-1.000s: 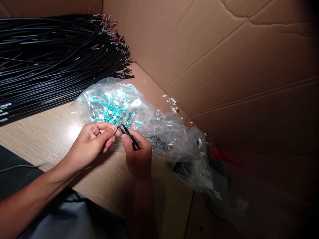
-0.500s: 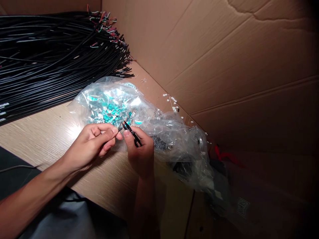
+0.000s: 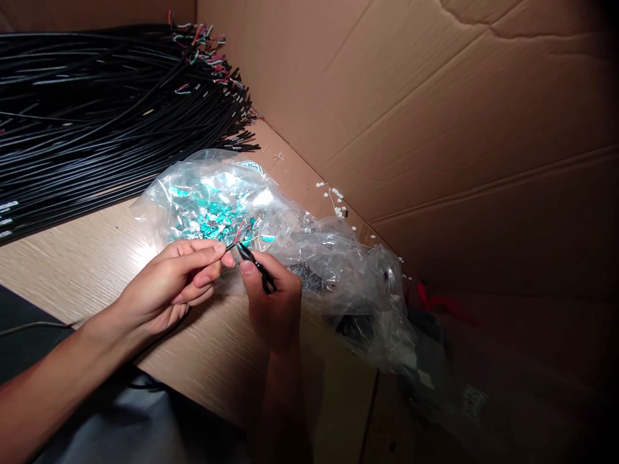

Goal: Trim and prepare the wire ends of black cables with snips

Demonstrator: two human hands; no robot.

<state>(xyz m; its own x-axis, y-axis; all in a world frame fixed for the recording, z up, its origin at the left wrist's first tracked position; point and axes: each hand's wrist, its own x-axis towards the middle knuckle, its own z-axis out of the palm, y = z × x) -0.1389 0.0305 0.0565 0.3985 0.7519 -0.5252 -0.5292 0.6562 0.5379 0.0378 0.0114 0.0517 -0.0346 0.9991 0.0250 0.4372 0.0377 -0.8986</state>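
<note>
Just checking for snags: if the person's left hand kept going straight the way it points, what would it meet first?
Most likely the thin coloured wires fanning from the black sheathed cable end held in the right hand, directly ahead of the left hand. Depth is hard to judge from this view.

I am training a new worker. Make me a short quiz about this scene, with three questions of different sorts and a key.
1. What does the right hand hold?
2. True or false: the bundle of black cables lies inside the clear plastic bag.
3. What colour are the shiny pieces inside the bag?
A) teal
B) red
C) yellow

Key:
1. a short black cable
2. false
3. A
</note>
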